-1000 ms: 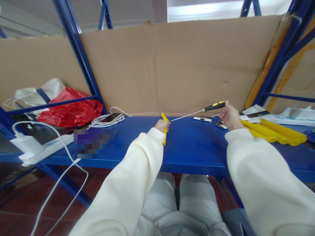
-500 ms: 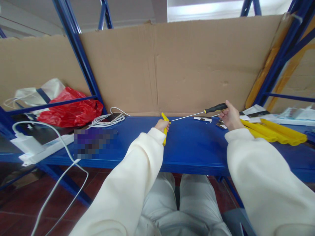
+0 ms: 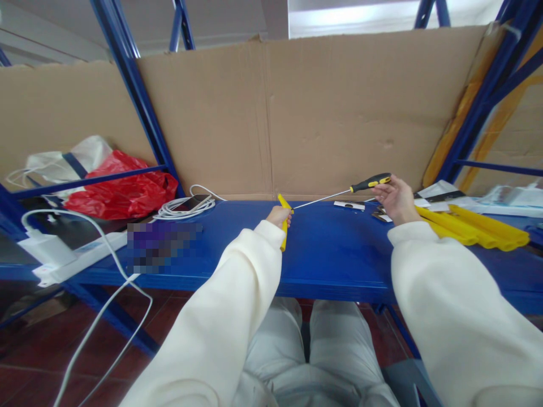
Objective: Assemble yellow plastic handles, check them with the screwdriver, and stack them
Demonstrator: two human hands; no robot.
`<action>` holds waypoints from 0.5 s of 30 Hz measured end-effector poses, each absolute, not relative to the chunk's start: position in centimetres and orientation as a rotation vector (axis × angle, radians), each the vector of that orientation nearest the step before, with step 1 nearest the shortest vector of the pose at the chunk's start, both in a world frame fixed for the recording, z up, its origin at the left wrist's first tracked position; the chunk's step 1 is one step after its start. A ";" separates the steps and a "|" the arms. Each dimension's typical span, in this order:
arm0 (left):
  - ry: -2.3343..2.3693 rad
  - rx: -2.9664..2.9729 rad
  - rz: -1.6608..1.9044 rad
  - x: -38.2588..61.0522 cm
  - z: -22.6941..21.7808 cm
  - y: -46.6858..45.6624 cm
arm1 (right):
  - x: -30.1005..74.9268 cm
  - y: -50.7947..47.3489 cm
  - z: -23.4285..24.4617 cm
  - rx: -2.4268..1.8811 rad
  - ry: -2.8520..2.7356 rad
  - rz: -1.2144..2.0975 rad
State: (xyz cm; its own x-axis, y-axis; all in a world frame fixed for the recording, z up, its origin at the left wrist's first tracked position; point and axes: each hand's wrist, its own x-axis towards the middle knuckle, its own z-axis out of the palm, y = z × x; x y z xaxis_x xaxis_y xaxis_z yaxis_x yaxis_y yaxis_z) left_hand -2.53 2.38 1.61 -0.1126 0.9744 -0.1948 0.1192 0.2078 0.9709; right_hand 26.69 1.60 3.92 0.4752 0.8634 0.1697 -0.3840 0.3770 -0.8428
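My left hand (image 3: 276, 215) is closed around a long yellow plastic piece (image 3: 283, 243), whose two ends stick out above and below the fist. A screwdriver (image 3: 363, 185) with a black and yellow handle slants across to it. Its thin shaft meets the yellow piece beside my left fingers; whether the tip sits on a screw is too small to tell. At the butt of the handle, the fingers of my right hand (image 3: 397, 200) are closed on the end.
Several yellow tubes (image 3: 479, 226) lie at right on the blue table (image 3: 339, 254). Behind my hands is a small white-and-dark strip (image 3: 349, 205). To the left are a coiled white cable (image 3: 182, 209), a red bag (image 3: 123, 186) and a power strip (image 3: 80, 257). Cardboard (image 3: 339, 113) stands behind.
The screwdriver handle has turned, so its yellow patches now face up. My right fingers have shifted and loosened at the handle's end. My left hand and the yellow piece look unchanged.
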 end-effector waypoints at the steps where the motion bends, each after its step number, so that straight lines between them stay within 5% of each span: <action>1: 1.468 1.099 1.064 -2.5 1.6 2.4 | 26.7 1.6 3.9 -0.835 -0.695 0.879; 15: 1.461 1.086 1.068 -2.5 1.6 2.2 | 27.3 2.4 3.3 -0.872 -0.676 0.825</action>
